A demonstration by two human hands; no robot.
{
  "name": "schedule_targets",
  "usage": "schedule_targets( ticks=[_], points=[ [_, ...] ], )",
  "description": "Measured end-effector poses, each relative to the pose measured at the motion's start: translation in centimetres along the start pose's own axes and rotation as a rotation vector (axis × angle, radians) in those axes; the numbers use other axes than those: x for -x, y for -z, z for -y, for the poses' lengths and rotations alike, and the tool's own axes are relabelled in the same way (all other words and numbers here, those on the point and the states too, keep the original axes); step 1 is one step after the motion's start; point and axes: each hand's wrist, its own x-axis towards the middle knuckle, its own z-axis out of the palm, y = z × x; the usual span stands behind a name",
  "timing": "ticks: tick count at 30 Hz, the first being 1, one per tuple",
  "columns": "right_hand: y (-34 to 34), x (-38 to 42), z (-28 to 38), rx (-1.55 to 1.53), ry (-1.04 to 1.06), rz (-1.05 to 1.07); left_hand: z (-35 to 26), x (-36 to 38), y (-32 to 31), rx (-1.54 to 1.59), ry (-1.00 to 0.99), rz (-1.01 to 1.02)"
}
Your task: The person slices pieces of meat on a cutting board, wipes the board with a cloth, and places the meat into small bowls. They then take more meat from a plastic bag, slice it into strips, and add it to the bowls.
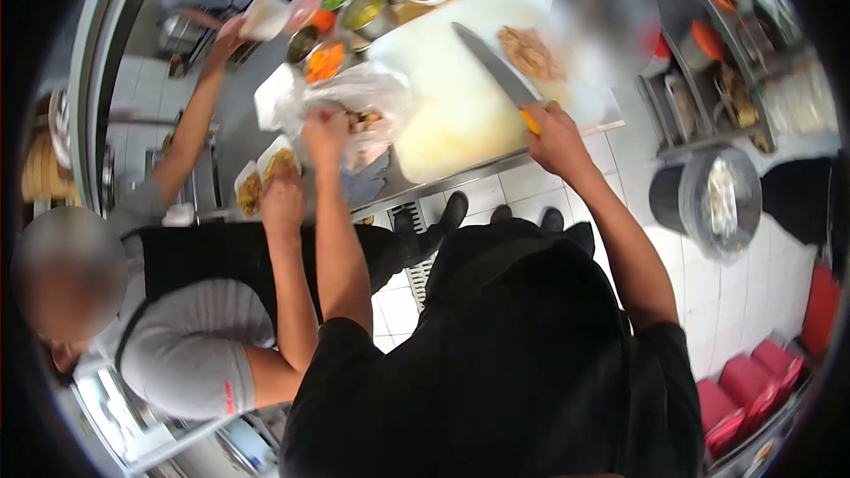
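My right hand (556,140) is closed around the yellow handle of a large kitchen knife (496,62). Its long blade lies over the white cutting board (443,115), pointing away and to the left. Beyond the blade, a pile of sliced cooked meat (531,53) rests on the board. At the board's left side my left hand (325,131) has its fingers closed at a clear plastic bag (385,88). Brown chunks of food (361,120) show inside the bag. Exactly what the left fingertips pinch is partly hidden.
At my left a co-worker reaches one hand (283,199) over food-filled takeaway containers (249,193) and holds a white container (266,16) in the other. Bowls of cut vegetables (364,13) line the far side. A lined bin (722,199) stands right; another person is beyond the board.
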Motion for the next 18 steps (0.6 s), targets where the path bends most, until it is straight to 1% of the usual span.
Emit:
schedule_targets(
  ticks=[2,3,4,5,6,7,8,9,10,11,12,13,14,18],
  points=[
    [-2.3,-0.3,-2.7,-0.005,0.121,-0.062,3.5,-1.3,0.3,-0.36,-0.156,0.247],
    [-1.6,-0.2,-2.1,0.019,0.05,0.011,4.3,-1.9,0.3,-0.257,-0.056,0.405],
    [-0.7,-0.6,-0.9,0.043,-0.019,0.073,6.4,-2.4,-0.5,-0.308,-0.044,0.438],
    [-2.1,-1.1,-2.1,0.03,0.066,0.022,7.3,-2.3,-0.7,-0.499,-0.094,0.495],
    [-2.8,-1.1,-3.0,0.023,0.139,0.028,11.2,-2.7,-1.8,-0.564,-0.186,0.546],
    [-1.0,-0.8,-1.3,0.047,0.03,0.089,16.1,-2.3,-3.2,-0.42,-0.418,0.32],
    [-0.7,-0.7,-1.3,-0.007,0.066,0.061,12.8,-2.1,-1.9,-0.323,-0.285,0.44],
    [-1.8,-0.7,-1.7,-0.032,0.026,0.04,12.9,-3.0,-1.6,-0.4,-0.258,0.522],
    [-1.7,-0.8,-1.9,-0.003,0.044,0.033,13.0,-3.3,-1.7,-0.071,-0.296,0.541],
    [-2.3,-0.3,-1.4,0.02,-0.043,0.032,11.7,-2.3,-0.5,-0.103,-0.311,0.463],
    [-1.2,0.1,0.0,0.015,-0.073,0.019,12.3,-2.4,-1.0,0.121,-0.183,0.441],
    [-0.8,0.2,0.3,0.032,-0.082,0.041,12.3,-2.8,-0.8,-0.19,-0.195,0.384],
    [-0.6,0.3,0.3,0.032,-0.086,0.038,12.7,-2.7,-0.3,-0.274,-0.167,0.359],
    [-0.7,0.3,0.4,0.031,-0.09,0.059,10.7,-2.1,0.6,-0.295,-0.116,0.306]
  ],
)
